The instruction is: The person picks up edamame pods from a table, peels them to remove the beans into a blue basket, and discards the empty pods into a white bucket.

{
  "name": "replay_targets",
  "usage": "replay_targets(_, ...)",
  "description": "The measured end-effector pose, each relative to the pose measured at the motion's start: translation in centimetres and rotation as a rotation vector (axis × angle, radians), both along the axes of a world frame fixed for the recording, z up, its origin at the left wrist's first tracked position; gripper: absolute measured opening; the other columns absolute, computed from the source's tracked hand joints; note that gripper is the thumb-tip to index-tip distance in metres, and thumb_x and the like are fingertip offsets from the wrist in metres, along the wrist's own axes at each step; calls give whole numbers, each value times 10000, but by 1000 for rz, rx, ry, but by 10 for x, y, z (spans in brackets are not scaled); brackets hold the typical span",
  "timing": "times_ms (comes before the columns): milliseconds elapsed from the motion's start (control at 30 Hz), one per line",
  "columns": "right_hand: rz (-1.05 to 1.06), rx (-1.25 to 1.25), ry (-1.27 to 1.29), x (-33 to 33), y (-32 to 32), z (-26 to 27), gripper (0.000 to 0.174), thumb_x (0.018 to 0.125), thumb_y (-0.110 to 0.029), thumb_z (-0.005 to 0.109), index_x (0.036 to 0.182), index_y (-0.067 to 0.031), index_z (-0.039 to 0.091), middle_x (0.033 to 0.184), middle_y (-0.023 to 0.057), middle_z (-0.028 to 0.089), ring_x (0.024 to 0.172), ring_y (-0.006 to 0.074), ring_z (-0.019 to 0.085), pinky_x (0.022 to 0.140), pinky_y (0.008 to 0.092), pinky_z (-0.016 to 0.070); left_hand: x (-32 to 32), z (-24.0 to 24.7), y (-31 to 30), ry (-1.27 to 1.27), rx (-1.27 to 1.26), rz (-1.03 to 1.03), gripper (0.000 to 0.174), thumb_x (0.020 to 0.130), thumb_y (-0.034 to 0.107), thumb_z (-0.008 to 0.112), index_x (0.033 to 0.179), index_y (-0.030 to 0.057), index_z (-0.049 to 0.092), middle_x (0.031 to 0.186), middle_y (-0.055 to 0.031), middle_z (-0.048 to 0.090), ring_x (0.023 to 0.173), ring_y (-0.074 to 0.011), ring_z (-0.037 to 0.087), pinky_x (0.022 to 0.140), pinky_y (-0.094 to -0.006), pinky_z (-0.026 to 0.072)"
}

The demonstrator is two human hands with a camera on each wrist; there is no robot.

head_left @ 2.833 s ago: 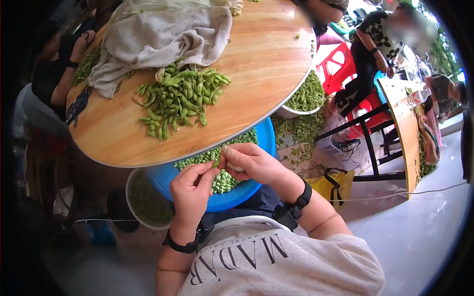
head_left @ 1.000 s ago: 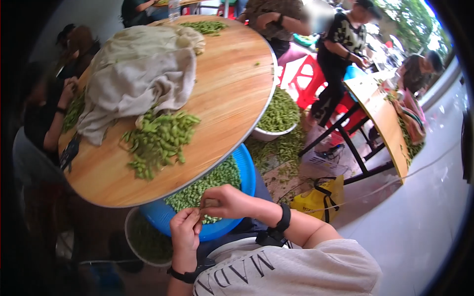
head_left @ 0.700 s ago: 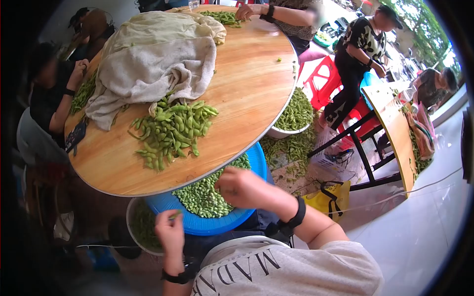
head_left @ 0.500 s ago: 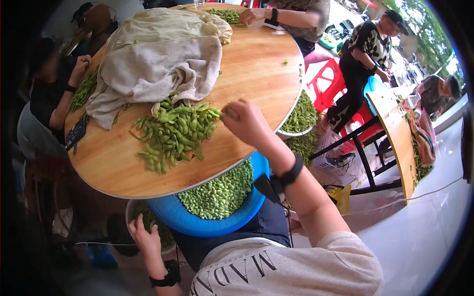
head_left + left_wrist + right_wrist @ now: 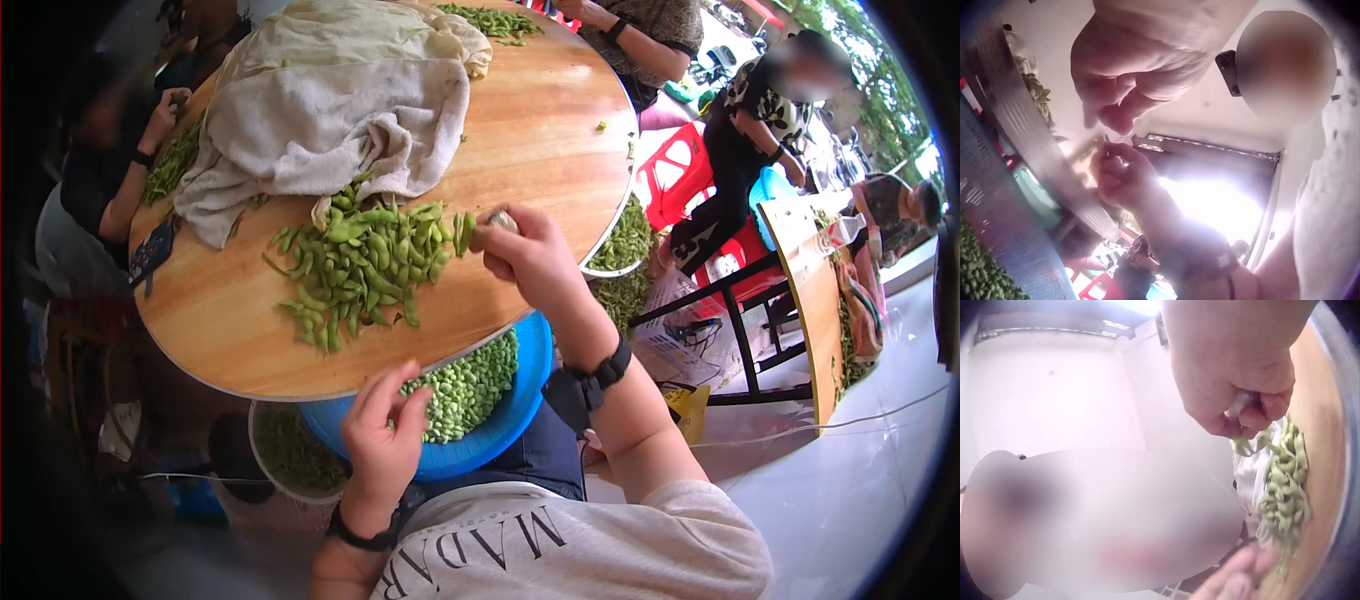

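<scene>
Green pods (image 5: 365, 262) lie heaped on the tabletop (image 5: 560, 140), just beside the fingers of my right hand (image 5: 535, 255), which pinch a couple of them. My left hand (image 5: 382, 435) has its fingers relaxed and apart, near loose green beans (image 5: 470, 390) in a blue basin (image 5: 537, 375). Behind both hands, my shirt (image 5: 620, 540) reads "MADAR"; its finer line is too small to read.

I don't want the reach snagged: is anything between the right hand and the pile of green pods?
Nothing visible stands between them: the right hand is just beside the pod pile, pinching loose pods. The cloth lies at the pile's far side, out of that path.
</scene>
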State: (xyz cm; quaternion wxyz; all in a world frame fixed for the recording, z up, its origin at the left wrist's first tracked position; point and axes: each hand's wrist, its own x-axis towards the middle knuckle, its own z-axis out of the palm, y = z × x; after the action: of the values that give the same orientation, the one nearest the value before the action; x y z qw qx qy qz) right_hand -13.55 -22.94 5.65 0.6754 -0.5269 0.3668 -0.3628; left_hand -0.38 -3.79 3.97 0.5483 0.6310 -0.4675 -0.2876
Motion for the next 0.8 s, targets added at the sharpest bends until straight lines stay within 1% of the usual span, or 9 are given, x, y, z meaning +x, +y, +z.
replay_targets(33, -21, 49, -95, 2, 14, 0, 113, 795, -101, 589, 832, -3, 547, 564, -28, 451, 451, 41, 375, 397, 190, 251, -3, 2, -12, -109, -73, 8, 230, 765, -51, 599, 994, -57, 570, 852, -90, 601, 537, -89, 549, 453, -202, 422)
replay_targets(67, -33, 38, -74, 2, 21, -4, 119, 789, -107, 595, 820, -3, 546, 569, -32, 453, 462, 40, 383, 403, 192, 266, -6, 2, -24, -217, -143, 15, 249, 754, -37, 619, 997, -59, 568, 836, -100, 602, 531, -99, 559, 438, -217, 414)
replay_targets(167, -21, 51, -11, 0, 31, -8, 128, 778, -118, 612, 790, -9, 547, 588, -39, 468, 500, 33, 408, 428, 193, 306, -12, -1, -51, -124, -107, 27, 271, 772, -24, 608, 1034, -69, 552, 889, -107, 609, 556, -96, 574, 458, -219, 439)
replay_targets(267, 45, 39, 11, -2, 42, -12, 113, 777, -109, 612, 793, -12, 556, 612, -31, 490, 516, 35, 424, 443, 192, 324, -14, -12, -65, 324, -75, 50, 273, 795, -8, 592, 1058, -66, 545, 863, -93, 623, 553, -79, 567, 472, -209, 452)
replay_targets(300, 71, 43, -15, 1, 49, -12, 119, 777, -112, 612, 808, -6, 566, 646, -25, 519, 551, 37, 449, 466, 195, 353, -11, -9, -65, 321, 4, 9, 251, 811, -5, 575, 1056, -54, 551, 788, -66, 632, 537, -61, 548, 471, -196, 452)
replay_targets(400, 73, 47, -55, 6, 61, -16, 91, 787, -81, 610, 809, -17, 548, 649, -30, 497, 533, 33, 444, 466, 164, 342, -9, -10, -60, 268, -29, 3, 200, 807, -8, 578, 1003, -44, 566, 703, -42, 622, 518, -51, 532, 463, -184, 433)
replay_targets(600, 118, 113, 2, 6, 74, -19, 140, 774, -118, 588, 815, 14, 562, 649, -16, 519, 552, 35, 451, 463, 184, 350, -11, -16, -41, 171, -110, 45, 154, 762, -16, 628, 901, -24, 563, 650, -25, 589, 538, -49, 535, 481, -193, 425)
replay_targets(733, 153, 100, 20, 2, 84, -11, 154, 797, -141, 577, 809, 12, 569, 622, -19, 507, 537, 32, 437, 447, 192, 333, -8, -16, -33, -127, -153, 43, 189, 743, -32, 639, 916, -25, 563, 686, -28, 594, 559, -50, 540, 502, -192, 433)
replay_targets(800, 240, 90, 8, -2, 86, -8, 207, 846, -204, 549, 813, 0, 565, 622, -18, 492, 530, 32, 424, 439, 185, 321, -6, -16, -27, 75, -111, 25, 183, 755, -29, 628, 927, -32, 564, 709, -24, 599, 558, -48, 535, 495, -191, 431)
